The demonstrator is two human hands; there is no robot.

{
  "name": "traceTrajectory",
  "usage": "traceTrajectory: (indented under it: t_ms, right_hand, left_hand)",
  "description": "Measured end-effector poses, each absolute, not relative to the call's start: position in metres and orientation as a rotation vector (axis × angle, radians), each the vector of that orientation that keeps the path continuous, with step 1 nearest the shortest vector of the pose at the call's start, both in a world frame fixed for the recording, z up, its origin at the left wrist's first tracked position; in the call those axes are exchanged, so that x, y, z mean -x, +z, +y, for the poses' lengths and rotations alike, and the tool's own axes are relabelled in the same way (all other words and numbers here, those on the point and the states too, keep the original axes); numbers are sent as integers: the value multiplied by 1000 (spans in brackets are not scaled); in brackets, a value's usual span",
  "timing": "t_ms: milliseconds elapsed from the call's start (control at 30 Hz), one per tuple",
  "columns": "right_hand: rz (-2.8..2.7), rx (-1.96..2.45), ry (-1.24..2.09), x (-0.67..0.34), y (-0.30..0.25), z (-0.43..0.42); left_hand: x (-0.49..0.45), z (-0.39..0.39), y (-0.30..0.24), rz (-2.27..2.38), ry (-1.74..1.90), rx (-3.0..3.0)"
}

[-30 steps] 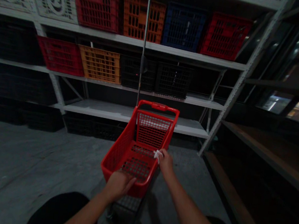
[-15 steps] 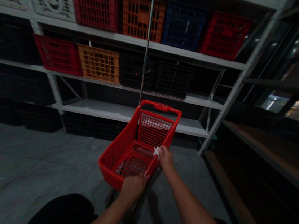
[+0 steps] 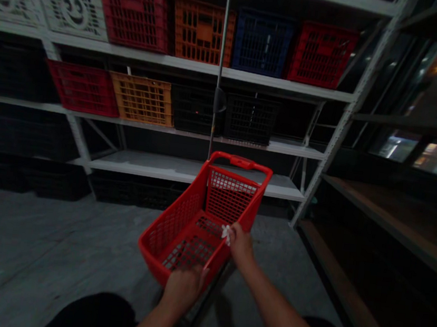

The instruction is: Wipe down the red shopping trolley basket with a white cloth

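Two hands on a red shopping cart, your left hand curled closed over its near rim, your right hand gripping the side rim beside a white tissue, cart on the concrete floor, facing shelves of plastic crates

**Glossy Plastic Over Rough Concrete**

The shopping cart's basket was red moulded plastic, its handle smooth and glossy. The crates looked like matt plastic, the shelving painted metal, and the floor rough, matt concrete. The crumpled white scrap was paper or cloth; the view could not settle which.
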State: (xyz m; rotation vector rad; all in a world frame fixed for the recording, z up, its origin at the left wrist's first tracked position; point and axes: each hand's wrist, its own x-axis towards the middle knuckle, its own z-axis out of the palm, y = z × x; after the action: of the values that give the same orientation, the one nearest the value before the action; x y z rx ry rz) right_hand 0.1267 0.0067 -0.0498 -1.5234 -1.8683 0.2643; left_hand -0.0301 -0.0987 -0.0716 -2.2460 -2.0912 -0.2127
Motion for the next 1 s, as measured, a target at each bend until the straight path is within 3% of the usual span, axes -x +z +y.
traceTrajectory:
  t_ms: [167,467,800,1000]
  right_hand:
    - [-1730,1704,121,-157,-27,56]
    - [-1958,1424,290,-115,-64,-12]
    - [-1748,1859,12,-187,8,77]
    - [-1953,1696,139,-138,-21,41]
  left_hand:
    - [46,-108,-68,-2150,-162,2256]
    - [67,-110,-72,-2072,-169,2308]
    - [99,-102,-63,-2054,-182,2446]
    - [87,-82,-38,-2254,-127,2333]
